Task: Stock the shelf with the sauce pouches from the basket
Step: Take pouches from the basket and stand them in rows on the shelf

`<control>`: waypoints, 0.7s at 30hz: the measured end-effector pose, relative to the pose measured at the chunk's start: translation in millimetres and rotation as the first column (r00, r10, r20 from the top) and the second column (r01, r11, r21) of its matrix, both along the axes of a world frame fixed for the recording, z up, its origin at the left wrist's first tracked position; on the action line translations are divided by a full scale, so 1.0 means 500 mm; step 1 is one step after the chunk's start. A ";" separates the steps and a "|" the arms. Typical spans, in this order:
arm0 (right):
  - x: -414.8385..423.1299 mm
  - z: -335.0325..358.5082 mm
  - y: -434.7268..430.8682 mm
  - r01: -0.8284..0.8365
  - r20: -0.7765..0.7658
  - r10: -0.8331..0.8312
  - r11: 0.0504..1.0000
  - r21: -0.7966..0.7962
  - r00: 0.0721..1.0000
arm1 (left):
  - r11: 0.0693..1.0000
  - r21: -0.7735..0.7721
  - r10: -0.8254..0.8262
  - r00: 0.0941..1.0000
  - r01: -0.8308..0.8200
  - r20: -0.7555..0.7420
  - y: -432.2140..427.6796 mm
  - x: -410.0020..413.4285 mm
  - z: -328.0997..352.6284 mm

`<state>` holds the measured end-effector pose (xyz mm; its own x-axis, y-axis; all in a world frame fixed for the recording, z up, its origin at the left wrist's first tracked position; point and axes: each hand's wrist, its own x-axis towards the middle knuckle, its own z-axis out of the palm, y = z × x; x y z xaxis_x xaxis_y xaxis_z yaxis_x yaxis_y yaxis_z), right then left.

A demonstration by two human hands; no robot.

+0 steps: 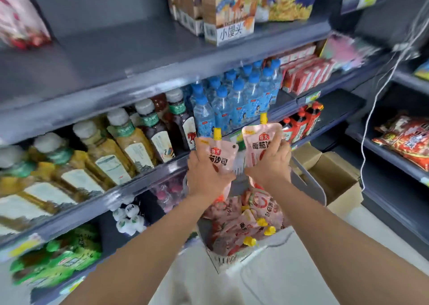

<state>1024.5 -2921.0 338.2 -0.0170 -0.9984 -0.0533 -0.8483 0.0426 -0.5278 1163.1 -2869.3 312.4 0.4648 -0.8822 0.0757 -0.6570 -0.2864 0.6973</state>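
Observation:
My left hand grips a pink sauce pouch with a yellow cap, held upright above the basket. My right hand grips a second pink pouch, also upright and a little higher. Both pouches hang in front of the drinks shelf edge. Below my hands the white basket holds several more pink pouches with yellow caps, lying in a heap.
Tea bottles and blue-capped water bottles fill the shelf ahead. The shelf above is mostly bare, with snack boxes at its right. An open cardboard box sits on the floor behind the basket. A white cable hangs at right.

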 end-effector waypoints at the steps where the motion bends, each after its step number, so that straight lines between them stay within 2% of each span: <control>1: 0.011 0.029 0.011 -0.025 0.004 0.025 0.999 -0.025 1.000 | 1.000 -0.028 0.009 1.000 -0.009 -0.003 0.016 0.016 0.028; 6: 0.092 0.155 0.082 -0.117 0.048 0.127 0.976 -0.183 0.991 | 0.982 -0.175 0.085 0.994 -0.072 0.066 0.109 0.101 0.156; 11: 0.217 0.254 0.184 -0.168 0.175 0.248 0.911 -0.377 0.953 | 0.933 -0.314 0.221 0.969 -0.178 0.107 0.255 0.210 0.251; 17: 0.397 0.327 0.339 -0.278 0.131 0.369 0.850 -0.448 0.920 | 0.897 -0.350 0.337 0.930 -0.269 0.148 0.475 0.389 0.324; 21: 0.513 0.355 0.422 -0.306 0.180 0.434 0.822 -0.479 0.883 | 0.868 -0.351 0.429 0.887 -0.353 0.171 0.604 0.516 0.369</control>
